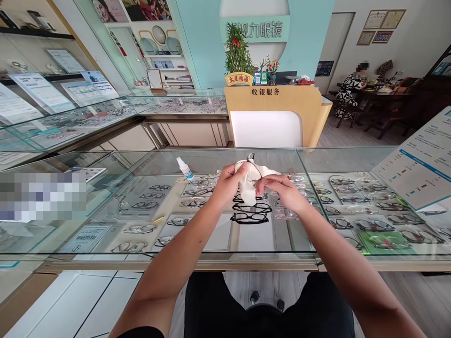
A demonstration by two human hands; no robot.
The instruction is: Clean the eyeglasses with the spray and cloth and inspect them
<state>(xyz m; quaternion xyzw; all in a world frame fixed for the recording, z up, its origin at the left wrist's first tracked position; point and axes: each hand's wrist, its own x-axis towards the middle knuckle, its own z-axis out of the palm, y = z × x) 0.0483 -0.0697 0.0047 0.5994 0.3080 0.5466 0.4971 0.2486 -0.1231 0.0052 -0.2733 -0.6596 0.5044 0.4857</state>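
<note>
Above the glass counter, my left hand (229, 181) pinches a cream cloth (249, 190) together with dark-framed glasses (254, 168). From the other side my right hand (281, 188) has its fingers closed on the cloth and the glasses, near the lower part of the frame. Folds of the cloth hide much of the glasses. To the left of my hands a white spray bottle (185, 169) stands on the glass top. Below them, black-framed glasses (249, 218) lie inside the display case.
The glass counter (218, 262) spans the view, with rows of glasses inside. A printed sign (419, 159) stands at the right. Beyond are a wooden reception desk (317, 117) with plants and a person (348, 91) seated at a table. A chair base is below the counter.
</note>
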